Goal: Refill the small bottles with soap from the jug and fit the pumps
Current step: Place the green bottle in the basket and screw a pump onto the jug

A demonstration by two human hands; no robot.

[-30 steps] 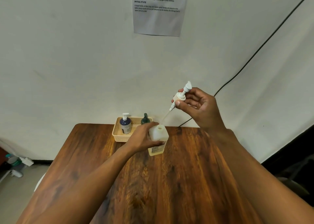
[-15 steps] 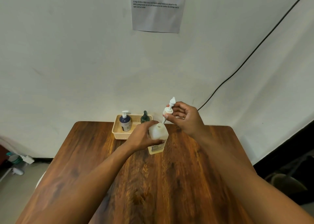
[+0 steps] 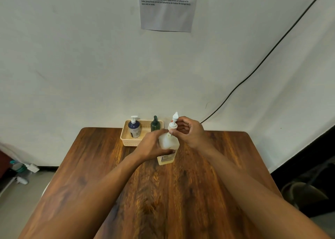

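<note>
A translucent white bottle point(image 3: 167, 144) with yellowish soap low inside stands upright near the table's far middle. My left hand point(image 3: 154, 145) grips its left side. My right hand point(image 3: 188, 132) holds a white pump point(image 3: 173, 122) by its collar, upright, right at the bottle's mouth; its tube is hidden, so I cannot tell how far in it sits. A dark blue bottle point(image 3: 135, 129) with a white pump and a dark green bottle point(image 3: 155, 124) stand in a cream basket point(image 3: 129, 142) behind my left hand.
The wooden table point(image 3: 163, 193) runs up to a white wall. A printed sheet point(image 3: 166, 8) hangs on the wall, and a black cable point(image 3: 253, 72) slants down to the table's back edge. Clutter lies on the floor at the left point(image 3: 21, 170).
My right hand has brought the pump down from high above the bottle to its mouth. My left hand has kept its grip on the bottle.
</note>
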